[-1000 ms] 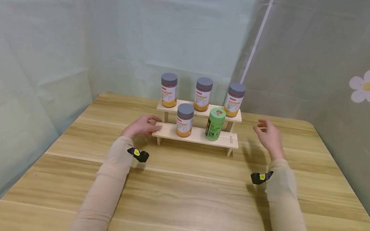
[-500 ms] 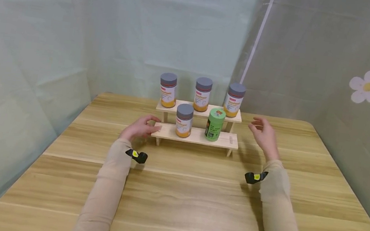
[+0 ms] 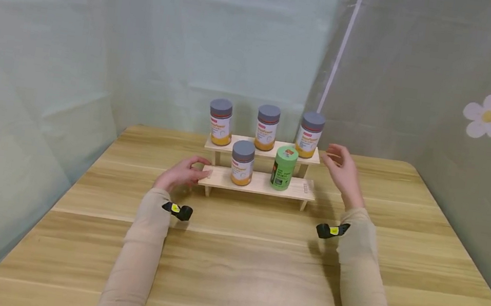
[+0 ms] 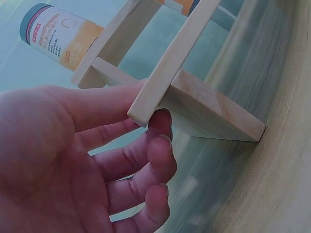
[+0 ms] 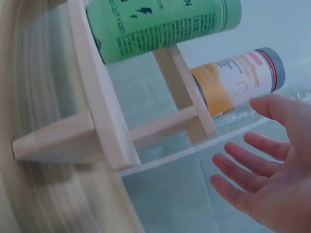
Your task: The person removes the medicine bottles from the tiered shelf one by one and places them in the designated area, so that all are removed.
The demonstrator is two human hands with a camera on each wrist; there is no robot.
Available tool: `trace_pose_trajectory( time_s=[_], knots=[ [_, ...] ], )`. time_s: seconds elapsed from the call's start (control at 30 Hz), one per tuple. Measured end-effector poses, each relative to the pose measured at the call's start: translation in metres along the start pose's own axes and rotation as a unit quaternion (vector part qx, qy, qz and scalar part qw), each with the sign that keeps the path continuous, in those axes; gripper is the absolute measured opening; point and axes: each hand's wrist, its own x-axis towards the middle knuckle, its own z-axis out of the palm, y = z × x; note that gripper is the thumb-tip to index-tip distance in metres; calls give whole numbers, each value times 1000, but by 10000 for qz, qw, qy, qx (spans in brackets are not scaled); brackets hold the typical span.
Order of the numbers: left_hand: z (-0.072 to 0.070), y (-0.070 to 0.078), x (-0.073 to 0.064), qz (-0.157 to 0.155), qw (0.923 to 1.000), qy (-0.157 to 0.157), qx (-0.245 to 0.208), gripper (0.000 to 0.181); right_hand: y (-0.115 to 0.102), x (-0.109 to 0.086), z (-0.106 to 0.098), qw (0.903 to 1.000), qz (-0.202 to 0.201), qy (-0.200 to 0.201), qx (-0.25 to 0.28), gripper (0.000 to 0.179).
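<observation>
A two-tier wooden stand [image 3: 260, 182] carries several jars. My left hand [image 3: 179, 173] pinches the left end of its lower shelf [image 4: 177, 56], thumb on top and fingertips beneath. Off the stand's right end hangs my right hand [image 3: 342, 173], fingers relaxed and holding nothing. Closest to it is a grey-lidded jar [image 3: 310, 134] with a white and orange label, at the right of the upper tier. Two like jars stand there too, a left one [image 3: 220, 122] and a middle one [image 3: 267, 127]. The lower tier bears another such jar [image 3: 242, 163] and a green jar [image 3: 284, 168].
The stand is near the back of a wood-grain table [image 3: 230, 270]. Pale cloth [image 3: 259, 46] hangs behind and at both sides, with printed white flowers [image 3: 489, 116] on the right. Each sleeve has a small black wrist camera [image 3: 178, 211].
My right hand has moved left and slightly forward, closer to the stand's right end. The left hand keeps its pinch on the shelf. The jars stay in place on the stand.
</observation>
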Motion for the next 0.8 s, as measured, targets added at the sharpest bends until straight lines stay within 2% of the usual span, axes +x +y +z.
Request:
trace_pose_trajectory(
  time_s=[0.23, 0.4, 0.8],
  knots=[
    [-3, 0, -1, -48, 10000, -40, -42, 52, -7, 8, 14, 9951, -220, -138, 956, 57],
    [-6, 2, -1, -119, 9999, -57, 80, 54, -9, 13, 22, 9891, -267, -56, 1449, 59],
    [-1, 1, 1, -94, 9999, -107, -77, 52, -10, 19, 26, 9880, -262, -115, 1520, 61]
  ],
)
